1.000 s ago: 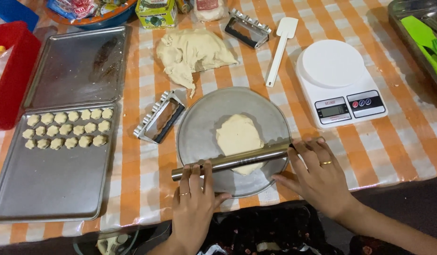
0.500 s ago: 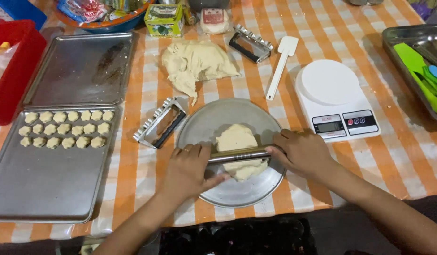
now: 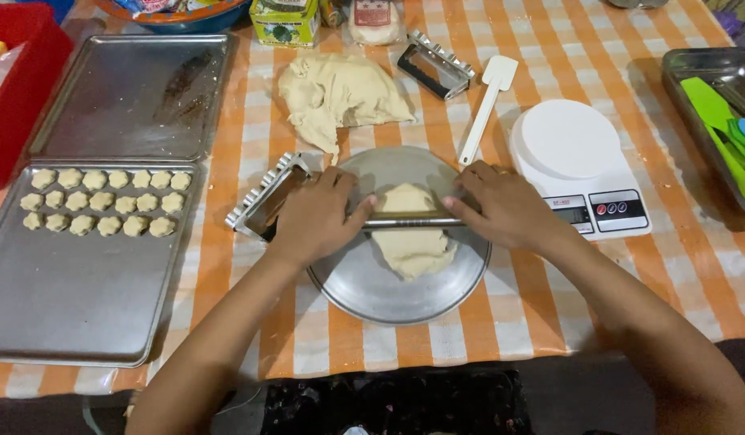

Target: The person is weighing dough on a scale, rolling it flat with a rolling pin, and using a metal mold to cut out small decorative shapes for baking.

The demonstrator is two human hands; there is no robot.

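A slim metal rolling pin (image 3: 408, 220) lies across a flattened piece of pale dough (image 3: 412, 242) on a round metal plate (image 3: 364, 290). My left hand (image 3: 316, 217) presses down on the pin's left end. My right hand (image 3: 505, 209) presses on its right end. Both palms rest on top of the pin, over the upper half of the dough. A larger lump of dough (image 3: 340, 95) sits on the checked orange cloth beyond the plate.
A baking tray (image 3: 74, 306) at left holds several small cut dough shapes (image 3: 106, 201); a second tray (image 3: 130, 97) lies behind it. A ridged metal cutter (image 3: 263, 201) lies beside my left hand, another cutter (image 3: 433, 66), a white spatula (image 3: 487, 105) and a white kitchen scale (image 3: 578, 165) lie to the right.
Both hands have pushed the rolling pin away from me, from the plate's near rim up over the dough. The dough now looks longer and flatter.
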